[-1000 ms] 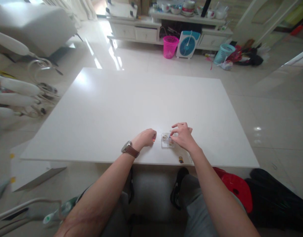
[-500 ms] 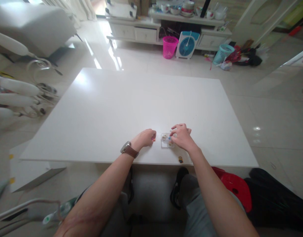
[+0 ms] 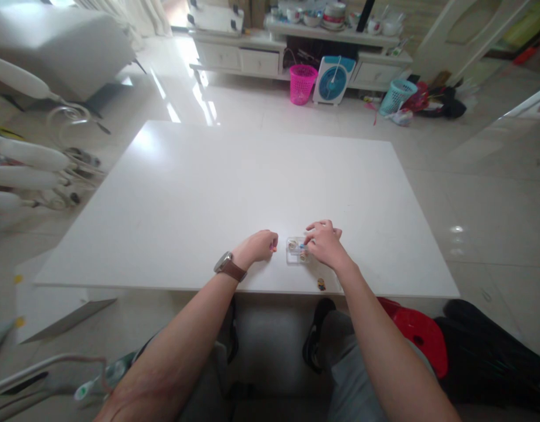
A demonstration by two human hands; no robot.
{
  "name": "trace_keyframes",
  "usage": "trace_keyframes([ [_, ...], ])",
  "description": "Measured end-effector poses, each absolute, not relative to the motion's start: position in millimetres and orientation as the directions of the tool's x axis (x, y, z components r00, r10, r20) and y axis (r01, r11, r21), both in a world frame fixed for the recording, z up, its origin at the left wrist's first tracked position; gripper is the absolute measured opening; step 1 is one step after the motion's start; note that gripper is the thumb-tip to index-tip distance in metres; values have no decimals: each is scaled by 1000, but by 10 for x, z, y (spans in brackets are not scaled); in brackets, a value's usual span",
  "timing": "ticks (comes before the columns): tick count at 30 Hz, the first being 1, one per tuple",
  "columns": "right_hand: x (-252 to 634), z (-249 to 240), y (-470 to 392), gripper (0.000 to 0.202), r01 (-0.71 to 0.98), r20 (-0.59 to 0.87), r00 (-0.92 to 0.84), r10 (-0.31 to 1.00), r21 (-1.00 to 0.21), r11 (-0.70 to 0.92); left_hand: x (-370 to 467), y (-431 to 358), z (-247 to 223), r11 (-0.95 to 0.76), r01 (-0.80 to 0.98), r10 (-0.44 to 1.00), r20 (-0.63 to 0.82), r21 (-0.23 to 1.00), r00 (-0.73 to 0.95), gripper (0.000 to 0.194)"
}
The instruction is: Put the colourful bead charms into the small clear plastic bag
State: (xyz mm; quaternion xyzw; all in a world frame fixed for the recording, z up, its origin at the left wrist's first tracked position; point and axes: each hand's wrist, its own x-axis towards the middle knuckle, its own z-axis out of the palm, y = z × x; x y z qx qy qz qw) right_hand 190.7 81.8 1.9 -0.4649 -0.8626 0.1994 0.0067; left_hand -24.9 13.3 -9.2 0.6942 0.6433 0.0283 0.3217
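Right grip (image 3: 325, 243) at box (image 3: 292, 258), transparent, compartmented

smooth clear plastic box (image 3: 292, 258), glossy tabletop (image 3: 234, 181)

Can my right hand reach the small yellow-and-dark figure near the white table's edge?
Likely yes: the yellow-and-dark figure lies uncovered on the white table, and nothing visible blocks the right hand.

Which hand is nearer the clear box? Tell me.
Right. The right hand is over the right side of the clear box; the left hand is left of it, with bare table between them.
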Motion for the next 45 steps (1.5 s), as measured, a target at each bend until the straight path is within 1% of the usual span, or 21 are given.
trace_keyframes([
  [5, 1904, 14, 808, 31, 792, -207, -588, 782, -345, 504, -238, 129, -53, 48, 868, 910, -380, 495, 166, 17],
  [10, 1893, 31, 804, 31, 803, -203, -579, 790, -308, 510, -234, 134, -38, 45, 874, 904, -393, 484, 171, 19],
  [15, 1889, 20, 805, 30, 797, -206, -578, 789, -347, 494, -230, 140, -37, 45, 882, 902, -398, 469, 166, 20],
  [17, 1886, 12, 804, 31, 795, -205, -579, 789, -356, 492, -228, 140, -44, 44, 882, 903, -396, 469, 165, 18],
  [20, 1884, 7, 800, 32, 804, -202, -570, 796, -336, 491, -226, 140, -54, 46, 884, 902, -399, 465, 163, 15],
  [26, 1882, 30, 802, 33, 802, -237, -583, 777, -322, 504, -221, 139, -42, 49, 887, 902, -403, 459, 158, 12],
  [31, 1886, 24, 799, 32, 811, -202, -561, 803, -330, 483, -230, 135, -41, 49, 881, 903, -397, 470, 162, 14],
  [36, 1883, 20, 796, 32, 805, -212, -570, 794, -339, 487, -234, 140, -62, 41, 884, 906, -390, 465, 163, 9],
  [45, 1835, 34, 774, 27, 779, -137, -575, 807, -394, 488, -216, 137, -34, 41, 894, 903, -399, 446, 157, 9],
])
